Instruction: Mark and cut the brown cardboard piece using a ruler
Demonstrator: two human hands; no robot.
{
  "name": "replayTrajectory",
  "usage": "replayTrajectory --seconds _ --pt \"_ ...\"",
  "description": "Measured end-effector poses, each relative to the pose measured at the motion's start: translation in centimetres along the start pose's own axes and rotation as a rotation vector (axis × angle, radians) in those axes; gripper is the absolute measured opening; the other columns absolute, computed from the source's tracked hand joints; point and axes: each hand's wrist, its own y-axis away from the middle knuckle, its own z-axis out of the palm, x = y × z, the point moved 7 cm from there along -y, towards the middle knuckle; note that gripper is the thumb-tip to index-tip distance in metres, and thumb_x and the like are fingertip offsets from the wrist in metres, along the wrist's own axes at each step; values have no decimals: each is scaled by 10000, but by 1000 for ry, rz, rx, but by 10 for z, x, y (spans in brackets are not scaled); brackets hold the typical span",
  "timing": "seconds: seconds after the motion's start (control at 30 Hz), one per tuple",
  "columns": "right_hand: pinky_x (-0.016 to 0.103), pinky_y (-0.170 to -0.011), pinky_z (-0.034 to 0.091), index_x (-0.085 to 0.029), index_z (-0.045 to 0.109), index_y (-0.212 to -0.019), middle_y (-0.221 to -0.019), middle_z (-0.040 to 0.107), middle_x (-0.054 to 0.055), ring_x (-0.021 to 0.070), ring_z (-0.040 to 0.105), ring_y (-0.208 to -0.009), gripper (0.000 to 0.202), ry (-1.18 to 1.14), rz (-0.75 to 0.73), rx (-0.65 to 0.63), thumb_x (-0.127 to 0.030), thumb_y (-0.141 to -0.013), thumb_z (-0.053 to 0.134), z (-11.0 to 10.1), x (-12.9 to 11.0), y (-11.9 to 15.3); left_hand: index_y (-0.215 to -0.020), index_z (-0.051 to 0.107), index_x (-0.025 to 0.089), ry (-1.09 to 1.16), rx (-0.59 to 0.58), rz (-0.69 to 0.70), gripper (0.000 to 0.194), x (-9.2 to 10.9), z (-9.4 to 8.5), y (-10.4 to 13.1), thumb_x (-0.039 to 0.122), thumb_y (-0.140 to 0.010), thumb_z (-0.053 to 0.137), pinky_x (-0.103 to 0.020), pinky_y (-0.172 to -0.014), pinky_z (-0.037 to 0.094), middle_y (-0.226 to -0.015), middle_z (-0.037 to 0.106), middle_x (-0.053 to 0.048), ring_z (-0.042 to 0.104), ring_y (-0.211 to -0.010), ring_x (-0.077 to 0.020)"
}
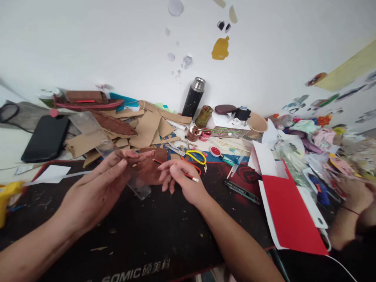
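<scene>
Along its near edge the black mat (158, 227) bears white SOMIC lettering. Above its middle, the right hand (189, 188) pinches a red pencil (191, 177) between thumb and fingers, eraser end pointing right. The left hand (98, 186) is flat, its straight fingers close together; whether it touches the clear strip (142, 191) beside it I cannot tell. Near the mat's far edge, a brown card (151, 174) lies between the hands. Toward the mat's right edge is a cutter (242, 192), with a red sheet (289, 211) across that edge. A co-worker's hand (354, 192) is farther right. Past the far edge lie scissors (176, 150) and cardboard scraps (149, 127). A phone (45, 139) rests beyond the far left corner. At the tabletop's back, a boat (88, 105) sits left and a flask (193, 98) stands by the wall.
</scene>
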Motion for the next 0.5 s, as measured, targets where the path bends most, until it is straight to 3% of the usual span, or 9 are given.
replayTrajectory --seconds 0.07,0.17,0.33,0.5 --pt "227 -516 504 -224 757 -1158 -910 752 19 148 743 -661 541 27 13 -44 -733 -977 780 11 6 2 -1099 798 273 183 25 -74 207 -17 8 2 457 -1006 814 -517 -1279 514 -1347 847 -71 684 -1470 -346" --pt "234 -545 521 -235 747 -1170 -820 725 -17 154 737 -657 440 54 54 -82 -619 -974 835 21 14 8 -1101 793 266 272 37 -98 232 -31 16 4 478 -1012 822 -538 -1264 507 -1402 817 -87 651 -1492 -359" --pt "224 -536 497 -228 723 -1048 -810 729 -32 111 660 -582 345 83 96 -7 -503 -932 896 16 19 11 -1085 839 272 238 73 -45 231 -34 16 9 481 -989 854 -463 -1208 535 -1419 802 -74 663 -1430 -322" --pt "234 -556 503 -236 736 -1056 -718 690 -61 117 653 -568 240 184 35 13 -438 -979 841 6 12 11 -1210 881 217 148 66 -148 422 -25 7 5 488 -893 944 -390 -1144 576 -1363 829 -128 717 -1336 -330"
